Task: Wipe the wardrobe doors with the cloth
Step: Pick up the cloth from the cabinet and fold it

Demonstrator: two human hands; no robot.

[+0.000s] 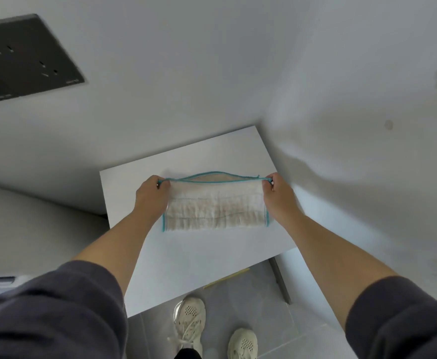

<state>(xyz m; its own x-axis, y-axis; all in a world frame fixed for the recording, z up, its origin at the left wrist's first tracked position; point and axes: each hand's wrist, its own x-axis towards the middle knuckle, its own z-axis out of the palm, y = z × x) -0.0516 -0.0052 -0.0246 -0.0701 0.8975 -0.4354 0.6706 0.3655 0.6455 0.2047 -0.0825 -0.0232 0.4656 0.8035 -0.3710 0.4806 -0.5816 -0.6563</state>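
Table (199, 268): white, beneath the cloth.
Cloth (216, 211): folded, teal-edged, stretched between both grips, its body nearer than them; contact with the table unclear.
Left hand (151, 195): pinches the top left corner.
Right hand (277, 195): pinches the top right corner; fingertips hidden.

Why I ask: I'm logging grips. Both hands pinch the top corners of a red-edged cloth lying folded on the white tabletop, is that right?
Not quite: the head view shows the cloth edged in teal, not red. The rest holds: the left hand and right hand pinch its top corners, and it lies folded on the white tabletop.
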